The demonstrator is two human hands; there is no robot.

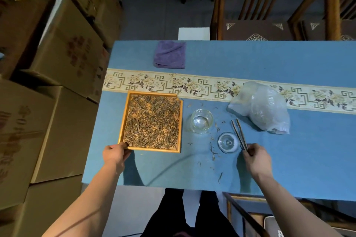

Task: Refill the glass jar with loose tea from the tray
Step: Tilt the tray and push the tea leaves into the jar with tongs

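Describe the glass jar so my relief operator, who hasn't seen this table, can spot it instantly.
Start at the wooden tray of loose tea on the blue tablecloth. Just right of its far corner stands the glass jar, open-topped and empty. Unlike the flat glass lid lying nearer the person, it has tall clear walls.

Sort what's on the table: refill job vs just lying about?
Job: wooden tray of loose tea, gripped by left hand; empty glass jar; its lid; dark tongs, held by right hand.
Lying about: purple cloth, plastic bag, stray leaves.
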